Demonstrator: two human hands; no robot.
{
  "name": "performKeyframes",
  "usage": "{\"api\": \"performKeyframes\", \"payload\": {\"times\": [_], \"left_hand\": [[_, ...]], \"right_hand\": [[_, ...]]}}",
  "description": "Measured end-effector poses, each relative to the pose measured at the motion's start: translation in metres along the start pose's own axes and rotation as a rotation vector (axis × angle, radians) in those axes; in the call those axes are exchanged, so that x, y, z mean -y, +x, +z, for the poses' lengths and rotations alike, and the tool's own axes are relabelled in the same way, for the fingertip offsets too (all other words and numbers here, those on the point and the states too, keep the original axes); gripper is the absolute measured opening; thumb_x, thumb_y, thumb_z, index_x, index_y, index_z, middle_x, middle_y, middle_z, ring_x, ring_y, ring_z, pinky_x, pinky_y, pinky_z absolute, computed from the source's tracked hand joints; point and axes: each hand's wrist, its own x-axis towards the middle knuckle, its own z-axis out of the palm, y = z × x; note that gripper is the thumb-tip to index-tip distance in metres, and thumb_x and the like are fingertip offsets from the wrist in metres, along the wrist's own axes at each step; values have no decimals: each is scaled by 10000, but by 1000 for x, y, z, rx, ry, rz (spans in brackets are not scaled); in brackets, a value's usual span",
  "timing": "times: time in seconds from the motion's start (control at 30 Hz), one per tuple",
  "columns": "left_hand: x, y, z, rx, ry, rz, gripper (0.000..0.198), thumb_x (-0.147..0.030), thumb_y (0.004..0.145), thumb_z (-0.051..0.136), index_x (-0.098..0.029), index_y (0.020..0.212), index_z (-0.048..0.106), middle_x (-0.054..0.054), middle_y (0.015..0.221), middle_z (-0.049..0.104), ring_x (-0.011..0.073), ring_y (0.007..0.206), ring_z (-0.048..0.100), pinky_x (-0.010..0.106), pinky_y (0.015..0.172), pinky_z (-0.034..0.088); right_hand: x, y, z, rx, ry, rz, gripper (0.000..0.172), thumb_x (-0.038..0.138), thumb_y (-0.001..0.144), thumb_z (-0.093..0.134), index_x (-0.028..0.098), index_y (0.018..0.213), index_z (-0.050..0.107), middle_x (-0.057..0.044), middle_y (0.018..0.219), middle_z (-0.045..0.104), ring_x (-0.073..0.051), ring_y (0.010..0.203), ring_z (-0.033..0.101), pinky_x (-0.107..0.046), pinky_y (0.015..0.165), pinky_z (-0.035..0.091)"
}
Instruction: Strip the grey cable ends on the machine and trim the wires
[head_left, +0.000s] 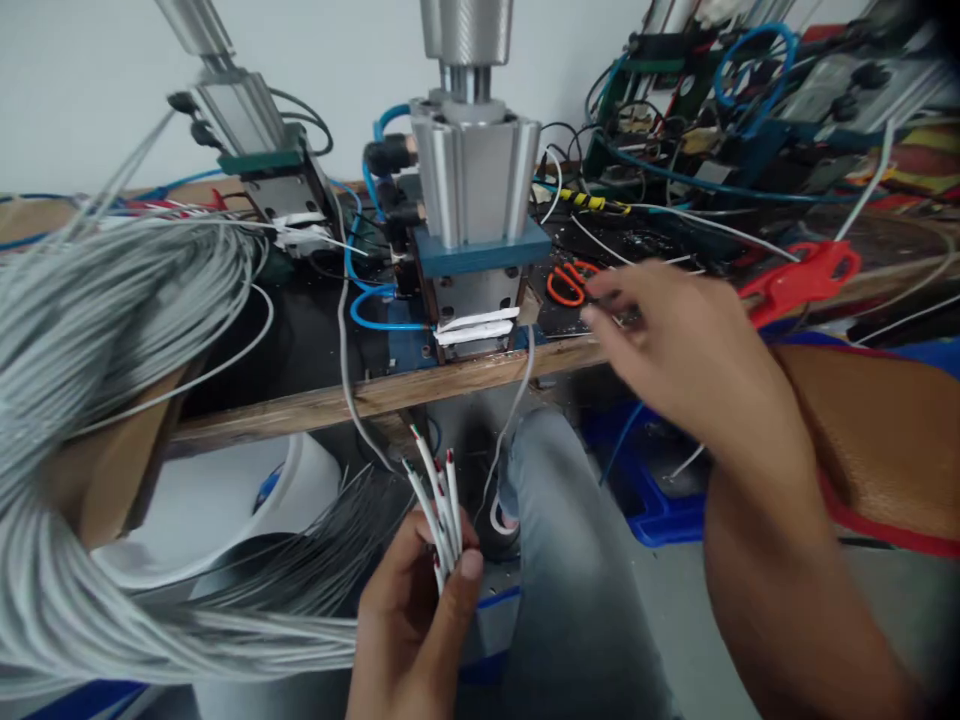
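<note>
My left hand (412, 610) grips a small bunch of white cables (439, 495) low in the middle, their stripped red and dark tips pointing up. My right hand (675, 345) reaches over the bench edge, blurred, fingers loosely curled beside small orange scissors (568, 282); whether it holds anything I cannot tell. A pneumatic press (472, 190) with a silver cylinder and blue base stands just left of that hand, white pieces in its jaw (476, 328).
A thick bundle of grey cables (97, 330) fills the left. A second press (255, 150) stands at the back left. Red-handled cutters (802, 280) lie right, tangled wiring (712, 110) behind. A wooden bench edge (360, 398) runs across; blue bin (652, 500) and white bucket (225, 500) below.
</note>
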Motion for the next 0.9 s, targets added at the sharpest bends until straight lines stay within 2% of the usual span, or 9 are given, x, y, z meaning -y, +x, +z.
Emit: {"api": "performKeyframes", "payload": {"times": [0.07, 0.13, 0.27, 0.43, 0.53, 0.6, 0.73, 0.8, 0.9], "left_hand": [[0, 7, -7, 77, -39, -45, 405, -588, 846, 811, -199, 925, 731, -28, 654, 553, 86, 579, 445, 186, 563, 378], [2, 14, -13, 182, -50, -30, 372, -554, 915, 757, -184, 935, 723, -34, 606, 536, 86, 558, 460, 184, 568, 397], [6, 20, -18, 288, -91, 51, 215, -427, 992, 706, -213, 983, 722, -36, 692, 613, 86, 616, 585, 171, 622, 472], [9, 18, -20, 302, -142, 42, 180, -391, 1023, 664, -220, 968, 670, -33, 717, 651, 110, 648, 631, 198, 653, 512], [9, 14, -21, 253, -48, 89, 198, -422, 1020, 660, -232, 1031, 717, 1, 847, 710, 136, 818, 684, 189, 757, 554], [6, 11, -19, 137, 19, 140, 245, -465, 994, 681, -248, 1092, 741, 26, 968, 738, 167, 946, 700, 209, 840, 572], [-6, 7, -8, -79, 145, 238, 377, -546, 884, 761, -194, 1017, 762, 68, 843, 722, 244, 855, 707, 301, 739, 606], [-13, 7, -1, -100, 192, 274, 395, -556, 834, 795, -186, 967, 759, 58, 757, 686, 248, 778, 693, 312, 671, 597], [-20, 5, 6, -112, 214, 312, 389, -556, 808, 805, -188, 921, 750, 38, 694, 643, 235, 716, 668, 306, 625, 576]], "right_hand": [[29, -36, -1, 83, 455, -101, 122, 169, 1035, 601, 184, 1021, 721, -13, 959, 731, -188, 852, 700, -317, 765, 516], [57, -71, 1, 244, 740, -58, 149, 136, 1045, 589, 220, 1020, 709, 24, 998, 708, -120, 882, 678, -243, 770, 518], [87, -106, 13, 369, 1020, 26, 222, 120, 1053, 581, 250, 1186, 703, 22, 1097, 669, -88, 961, 665, -191, 842, 524], [93, -111, 29, 292, 1207, 25, 269, 53, 1042, 576, 216, 1199, 722, -9, 1051, 633, -72, 778, 659, -193, 722, 541], [96, -117, 34, 215, 1287, 62, 221, 35, 1022, 587, 199, 1078, 724, -4, 984, 619, -81, 781, 645, -188, 699, 532], [97, -123, 38, 199, 1301, 103, 162, 75, 1023, 597, 195, 1019, 706, -14, 983, 616, -103, 837, 627, -200, 733, 527], [100, -133, 49, 105, 1655, 274, 143, 280, 1129, 502, 249, 1091, 637, -45, 1070, 682, -178, 1015, 675, -310, 907, 555], [102, -134, 54, 52, 1950, 428, 133, 330, 1135, 506, 273, 1088, 617, -2, 945, 701, -164, 943, 707, -326, 913, 575], [108, -133, 56, 29, 2159, 625, 107, 350, 1075, 649, 247, 1047, 641, 55, 704, 601, -94, 680, 644, -234, 746, 587]]}}
